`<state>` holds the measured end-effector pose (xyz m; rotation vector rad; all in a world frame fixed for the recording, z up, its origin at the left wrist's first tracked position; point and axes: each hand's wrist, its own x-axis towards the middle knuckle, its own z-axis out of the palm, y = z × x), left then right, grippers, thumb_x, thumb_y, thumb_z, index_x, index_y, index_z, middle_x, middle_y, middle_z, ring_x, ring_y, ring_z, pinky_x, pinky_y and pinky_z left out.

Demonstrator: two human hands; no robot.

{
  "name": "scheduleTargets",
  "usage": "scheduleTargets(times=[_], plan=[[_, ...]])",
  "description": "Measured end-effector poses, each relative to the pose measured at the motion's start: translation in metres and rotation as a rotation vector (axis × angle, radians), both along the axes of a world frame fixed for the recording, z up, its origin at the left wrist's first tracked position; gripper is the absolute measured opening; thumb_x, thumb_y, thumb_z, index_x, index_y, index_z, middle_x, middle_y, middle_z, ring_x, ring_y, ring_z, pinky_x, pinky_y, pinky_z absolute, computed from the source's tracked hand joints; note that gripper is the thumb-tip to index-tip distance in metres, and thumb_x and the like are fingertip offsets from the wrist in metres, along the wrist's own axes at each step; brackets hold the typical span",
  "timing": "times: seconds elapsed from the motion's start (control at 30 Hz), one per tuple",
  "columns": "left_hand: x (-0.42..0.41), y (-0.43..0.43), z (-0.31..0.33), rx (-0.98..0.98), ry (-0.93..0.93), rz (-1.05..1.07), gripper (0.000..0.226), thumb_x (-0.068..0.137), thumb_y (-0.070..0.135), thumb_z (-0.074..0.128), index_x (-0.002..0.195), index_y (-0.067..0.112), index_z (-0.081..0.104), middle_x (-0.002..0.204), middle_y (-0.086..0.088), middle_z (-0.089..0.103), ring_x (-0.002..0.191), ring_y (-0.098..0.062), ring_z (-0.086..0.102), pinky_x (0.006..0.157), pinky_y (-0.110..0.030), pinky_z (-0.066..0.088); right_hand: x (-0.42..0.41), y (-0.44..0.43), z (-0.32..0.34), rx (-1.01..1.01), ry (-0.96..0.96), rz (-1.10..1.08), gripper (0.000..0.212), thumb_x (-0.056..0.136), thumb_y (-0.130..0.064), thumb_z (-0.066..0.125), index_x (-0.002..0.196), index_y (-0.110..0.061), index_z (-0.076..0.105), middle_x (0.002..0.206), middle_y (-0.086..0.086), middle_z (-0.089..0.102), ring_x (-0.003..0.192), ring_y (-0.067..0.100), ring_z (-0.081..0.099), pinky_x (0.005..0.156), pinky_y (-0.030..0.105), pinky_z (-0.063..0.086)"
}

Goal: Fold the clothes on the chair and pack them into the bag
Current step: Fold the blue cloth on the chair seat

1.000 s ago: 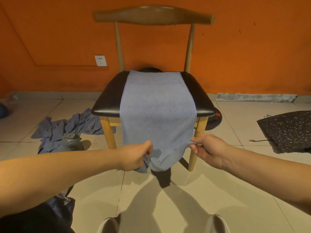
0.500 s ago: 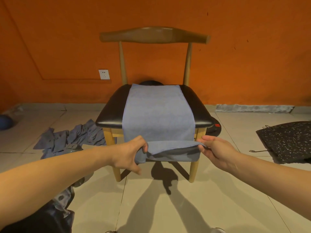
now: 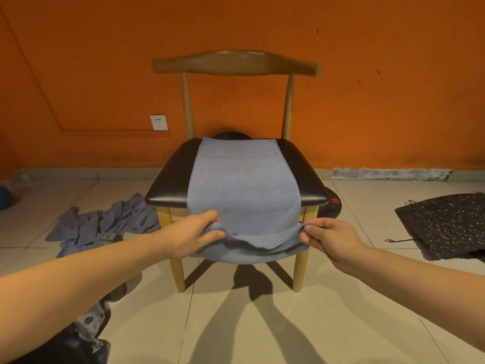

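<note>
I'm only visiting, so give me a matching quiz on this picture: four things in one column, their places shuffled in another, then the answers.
Things
1. light blue rectangular cloth
2. crumpled grey-blue clothes
3. flat black speckled bag
4. white square wall socket

Places
A. on the tiled floor, right of the wooden chair
B. on the orange wall, left of the chair's back
C. over the black seat, front edge pinched by the left hand and right hand
D. on the floor, left of the chair

Pairs: 1-C, 2-D, 3-A, 4-B
</note>
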<state>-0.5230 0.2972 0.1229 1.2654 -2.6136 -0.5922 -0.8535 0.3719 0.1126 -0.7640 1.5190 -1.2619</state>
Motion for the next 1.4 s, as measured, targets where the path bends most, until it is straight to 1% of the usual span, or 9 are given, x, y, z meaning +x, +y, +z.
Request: scheduleTargets(times=[0.13,0.23,0.37,0.67,0.87,1.03,1.17,1.27,1.4], plan=[[0.003,-0.003,0.012,0.006,0.193,0.108,0.027,0.103,0.05,0.047,0.096,0.024,0.053,0.092,0.004,0.06,0.081,-0.011,0.058,0.07,-0.036,0.049,-0.005,-0.004,0.004,-0.046,0.324,0.016,0.011,0.099,-0.013,0.065,0.1,-0.006,0.073,0.078,0.009,0.07,0.06,0.017,0.061,0.055,0.028,0.056],[0.006,-0.01,0.026,0.005,0.348,0.194,0.032,0.101,0.05,0.051,0.093,0.02,0.057,0.087,0.002,0.061,0.076,-0.009,0.058,0.069,-0.033,0.047,-0.007,-0.011,0.018,-0.13,0.485,0.047,0.018,0.1,-0.021,0.065,0.089,-0.015,0.077,0.076,-0.001,0.073,0.069,0.013,0.062,0.059,0.024,0.049],[0.003,-0.03,0.052,0.028,0.488,0.297,0.035,0.099,0.049,0.059,0.093,0.014,0.063,0.085,-0.004,0.067,0.077,-0.019,0.065,0.07,-0.039,0.052,-0.006,-0.028,0.049,-0.2,0.525,0.12,0.02,0.101,-0.03,0.061,0.091,-0.023,0.077,0.083,-0.006,0.075,0.087,0.018,0.071,0.075,0.036,0.06],[-0.009,-0.111,0.14,-0.02,0.601,0.46,0.035,0.098,0.05,0.061,0.097,0.016,0.07,0.093,-0.003,0.072,0.088,-0.02,0.067,0.077,-0.038,0.053,0.007,-0.128,0.145,-0.265,0.472,0.052,0.025,0.099,-0.031,0.063,0.092,-0.009,0.073,0.087,0.011,0.072,0.078,0.025,0.061,0.066,0.035,0.048],[-0.006,-0.19,0.157,0.03,0.67,0.572,0.031,0.101,0.044,0.056,0.096,0.018,0.072,0.096,-0.008,0.07,0.092,-0.025,0.065,0.075,-0.037,0.052,0.008,-0.211,0.171,-0.27,0.555,0.045,0.028,0.1,-0.03,0.063,0.088,-0.005,0.068,0.074,0.004,0.06,0.063,0.017,0.049,0.055,0.028,0.038],[-0.01,-0.258,0.149,-0.052,0.613,0.592,0.032,0.104,0.037,0.055,0.082,0.015,0.061,0.083,-0.004,0.063,0.079,-0.018,0.056,0.066,-0.032,0.04,0.002,-0.289,0.158,-0.28,0.579,0.025,0.027,0.102,-0.028,0.061,0.08,-0.012,0.064,0.077,0.004,0.061,0.068,0.018,0.052,0.059,0.029,0.039],[-0.014,-0.31,0.132,-0.04,0.502,0.588,0.047,0.098,0.056,0.057,0.102,0.011,0.069,0.101,-0.005,0.07,0.1,-0.025,0.064,0.082,-0.036,0.044,-0.011,-0.347,0.13,-0.252,0.571,0.009,0.025,0.101,-0.027,0.062,0.085,-0.009,0.067,0.077,0.007,0.062,0.07,0.022,0.054,0.059,0.03,0.039],[-0.012,-0.335,0.13,0.134,0.285,0.508,0.073,0.083,0.08,0.055,0.118,0.017,0.069,0.103,0.004,0.066,0.1,-0.022,0.062,0.09,-0.038,0.047,-0.023,-0.379,0.109,-0.217,0.586,0.016,0.025,0.101,-0.025,0.062,0.085,-0.006,0.067,0.08,0.012,0.064,0.077,0.026,0.057,0.063,0.031,0.043],[0.0,-0.352,0.125,0.49,0.055,0.278,0.051,0.06,0.061,0.09,0.088,0.02,0.077,0.075,0.003,0.067,0.076,-0.015,0.057,0.071,-0.027,0.046,-0.033,-0.397,0.084,-0.154,0.684,0.106,0.034,0.1,-0.028,0.064,0.095,0.005,0.068,0.094,0.022,0.069,0.079,0.026,0.06,0.066,0.032,0.047]])
